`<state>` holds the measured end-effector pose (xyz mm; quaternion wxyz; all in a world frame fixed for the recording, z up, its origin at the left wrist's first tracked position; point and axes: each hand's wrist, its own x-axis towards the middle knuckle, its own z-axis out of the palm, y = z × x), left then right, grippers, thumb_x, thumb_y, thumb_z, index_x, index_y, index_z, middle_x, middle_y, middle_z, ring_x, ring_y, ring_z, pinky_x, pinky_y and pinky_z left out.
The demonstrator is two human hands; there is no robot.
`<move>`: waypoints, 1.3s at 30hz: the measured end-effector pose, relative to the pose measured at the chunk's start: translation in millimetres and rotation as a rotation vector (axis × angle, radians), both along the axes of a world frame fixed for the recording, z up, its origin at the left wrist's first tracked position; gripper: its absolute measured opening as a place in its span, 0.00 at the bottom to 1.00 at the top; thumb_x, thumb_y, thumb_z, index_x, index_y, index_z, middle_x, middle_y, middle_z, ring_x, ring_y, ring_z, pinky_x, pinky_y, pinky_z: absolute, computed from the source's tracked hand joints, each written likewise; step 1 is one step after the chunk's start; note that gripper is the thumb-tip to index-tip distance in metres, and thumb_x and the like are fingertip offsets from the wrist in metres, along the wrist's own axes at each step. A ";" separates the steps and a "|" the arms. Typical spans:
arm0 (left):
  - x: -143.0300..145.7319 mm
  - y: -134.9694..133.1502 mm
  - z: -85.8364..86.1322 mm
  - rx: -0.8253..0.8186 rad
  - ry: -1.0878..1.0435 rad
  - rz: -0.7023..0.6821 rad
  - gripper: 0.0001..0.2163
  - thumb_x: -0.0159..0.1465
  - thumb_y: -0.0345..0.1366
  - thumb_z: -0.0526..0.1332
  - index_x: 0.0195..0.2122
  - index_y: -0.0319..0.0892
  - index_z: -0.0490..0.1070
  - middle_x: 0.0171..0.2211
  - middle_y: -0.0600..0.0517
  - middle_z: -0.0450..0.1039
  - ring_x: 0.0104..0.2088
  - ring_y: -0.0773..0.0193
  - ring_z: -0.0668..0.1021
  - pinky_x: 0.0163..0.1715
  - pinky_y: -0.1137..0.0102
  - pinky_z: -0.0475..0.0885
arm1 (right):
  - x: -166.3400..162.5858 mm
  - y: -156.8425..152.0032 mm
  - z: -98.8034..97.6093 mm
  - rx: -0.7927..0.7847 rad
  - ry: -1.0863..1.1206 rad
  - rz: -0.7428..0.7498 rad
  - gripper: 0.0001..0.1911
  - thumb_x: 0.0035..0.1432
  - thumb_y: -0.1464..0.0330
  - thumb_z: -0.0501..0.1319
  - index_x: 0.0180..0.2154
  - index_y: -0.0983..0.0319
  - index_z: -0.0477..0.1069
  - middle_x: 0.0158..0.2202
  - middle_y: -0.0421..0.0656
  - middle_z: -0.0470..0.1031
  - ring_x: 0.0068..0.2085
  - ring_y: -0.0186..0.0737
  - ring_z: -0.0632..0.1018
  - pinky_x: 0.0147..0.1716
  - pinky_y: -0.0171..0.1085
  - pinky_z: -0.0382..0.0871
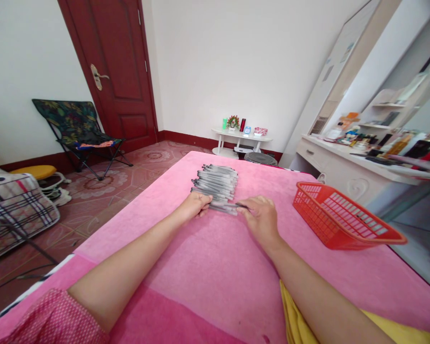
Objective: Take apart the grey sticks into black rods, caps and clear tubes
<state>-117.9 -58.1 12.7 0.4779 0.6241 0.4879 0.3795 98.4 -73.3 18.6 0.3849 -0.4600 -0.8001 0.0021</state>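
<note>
Pens [218,177] lie mid-worktop [215,272], straight ahead of the person, side by side in a ragged row running away from the body. Likely laid flat and parallel so they stay put and each end is easy to reach.

Left hand [197,204]: fingers curled at the left ends of the nearest pens, grip closed on them; how many it has can't be told. Probably anchors that end against sliding. Right hand [261,214]: thumb and fingers pinch a small dark piece [242,206] at the right end of the near pens. Pinch seems chosen for fine control; whether the piece is a cap or part of a pen, too blurred to tell.

Long axis: pens run crosswise, left to right, roughly square to the forearms' reach. Dark ends point left, pale clear barrels right; ends uneven on both sides. Near pens tilt slightly, right end a bit closer to the body.

Red basket [317,219] sits to the right, near the worktop edge, apart from the right hand, probably kept aside to leave elbow room. Yellow cloth [293,317] lies below the right forearm.
</note>
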 end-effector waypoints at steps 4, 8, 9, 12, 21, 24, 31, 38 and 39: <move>-1.3 3.0 1.1 -0.113 -0.029 -0.061 0.21 0.58 0.53 0.49 0.18 0.41 0.56 0.12 0.57 0.59 0.11 0.74 0.58 0.12 0.75 0.47 | 1.7 1.2 -1.0 0.004 -0.012 -0.007 0.08 0.53 0.64 0.60 0.34 0.57 0.76 0.33 0.41 0.77 0.37 0.41 0.71 0.40 0.39 0.57; -5.3 7.4 -0.2 0.173 0.001 -0.071 0.18 0.56 0.51 0.55 0.26 0.38 0.64 0.20 0.54 0.66 0.15 0.73 0.64 0.17 0.75 0.57 | 4.5 9.5 -11.4 -0.075 0.073 0.001 0.08 0.53 0.65 0.59 0.34 0.57 0.76 0.32 0.41 0.77 0.35 0.41 0.73 0.37 0.37 0.61; -6.3 7.7 -0.3 0.236 0.011 -0.074 0.16 0.55 0.48 0.57 0.26 0.37 0.65 0.20 0.55 0.66 0.17 0.73 0.65 0.19 0.75 0.59 | 4.9 11.3 -13.7 -0.089 0.098 0.003 0.08 0.54 0.65 0.58 0.34 0.58 0.76 0.33 0.41 0.77 0.35 0.41 0.73 0.36 0.37 0.61; -8.1 5.2 0.9 0.357 0.062 -0.067 0.15 0.57 0.45 0.56 0.23 0.37 0.65 0.18 0.56 0.63 0.20 0.72 0.65 0.22 0.75 0.59 | 4.9 13.6 -16.8 -0.109 0.128 0.018 0.09 0.54 0.65 0.58 0.34 0.58 0.76 0.33 0.41 0.78 0.34 0.41 0.74 0.36 0.37 0.63; -10.8 7.1 5.2 -0.026 -0.137 0.044 0.18 0.57 0.44 0.51 0.15 0.43 0.48 0.11 0.58 0.51 0.11 0.75 0.53 0.13 0.74 0.46 | 6.6 8.3 -5.1 -0.008 0.035 -0.015 0.07 0.52 0.63 0.61 0.33 0.57 0.76 0.32 0.41 0.77 0.36 0.42 0.73 0.39 0.39 0.60; -22.4 12.3 5.1 -0.016 -0.087 0.181 0.18 0.57 0.45 0.50 0.15 0.43 0.49 0.11 0.58 0.53 0.11 0.75 0.53 0.13 0.74 0.46 | 10.0 11.4 -6.4 0.017 0.111 -0.058 0.08 0.51 0.63 0.61 0.32 0.57 0.76 0.33 0.42 0.77 0.36 0.42 0.73 0.39 0.40 0.61; -40.3 5.1 5.8 0.675 0.841 0.182 0.09 0.53 0.41 0.56 0.20 0.43 0.68 0.23 0.51 0.70 0.28 0.63 0.70 0.23 0.71 0.56 | 15.1 22.3 -21.9 -0.105 0.266 -0.064 0.08 0.50 0.65 0.60 0.33 0.59 0.76 0.33 0.42 0.78 0.34 0.41 0.75 0.36 0.38 0.66; -48.9 5.8 -0.7 0.709 1.090 0.090 0.06 0.51 0.39 0.58 0.20 0.44 0.68 0.24 0.49 0.70 0.30 0.59 0.70 0.24 0.69 0.56 | 15.5 23.2 -25.2 -0.193 0.291 -0.065 0.10 0.49 0.64 0.59 0.33 0.60 0.76 0.33 0.42 0.78 0.34 0.42 0.76 0.34 0.38 0.68; -49.9 6.2 -0.8 0.693 1.088 0.097 0.07 0.51 0.40 0.58 0.20 0.44 0.68 0.23 0.49 0.70 0.30 0.58 0.70 0.24 0.69 0.57 | 15.2 23.1 -25.6 -0.194 0.290 -0.063 0.10 0.49 0.64 0.59 0.33 0.59 0.76 0.34 0.42 0.78 0.34 0.42 0.76 0.35 0.38 0.68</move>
